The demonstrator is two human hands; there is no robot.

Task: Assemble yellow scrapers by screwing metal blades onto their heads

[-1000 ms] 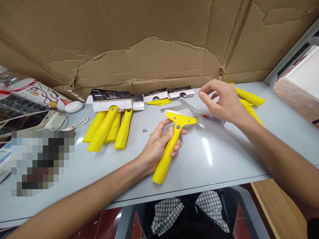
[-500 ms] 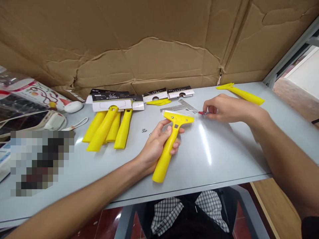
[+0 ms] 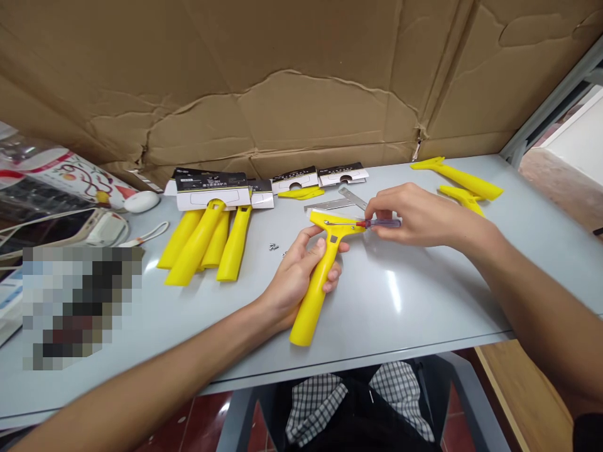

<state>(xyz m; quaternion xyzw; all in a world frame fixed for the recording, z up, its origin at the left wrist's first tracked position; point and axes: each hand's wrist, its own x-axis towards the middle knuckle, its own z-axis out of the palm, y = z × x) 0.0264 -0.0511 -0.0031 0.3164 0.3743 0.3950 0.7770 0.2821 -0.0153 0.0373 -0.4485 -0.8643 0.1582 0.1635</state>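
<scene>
My left hand (image 3: pixel 304 270) is closed round the neck of a yellow scraper (image 3: pixel 313 295), its wide head up and its handle slanting towards me. Two small screws show in the scraper's head. Between the fingers of my right hand (image 3: pixel 400 213) is a screwdriver (image 3: pixel 384 223) with a clear handle and a red collar. Its thin shaft lies across the scraper head, the tip at or close to the left screw; I cannot tell if it touches. Behind the head lie flat metal plates (image 3: pixel 348 198). Several loose screws (image 3: pixel 273 247) rest left of my left hand.
Carded yellow scrapers (image 3: pixel 188 251) lie at the left, with more black-and-white cards (image 3: pixel 342 174) at the back. Yellow scraper parts (image 3: pixel 464 179) lie at the far right. A plastic bottle (image 3: pixel 61 163), a white mouse (image 3: pixel 141 201) and cables crowd the left. A cardboard wall (image 3: pixel 282 113) closes off the back.
My right hand has moved left and brought the screwdriver from beside the metal plates onto the scraper's head. A second yellow part at the right has come into sight. My left hand keeps its hold.
</scene>
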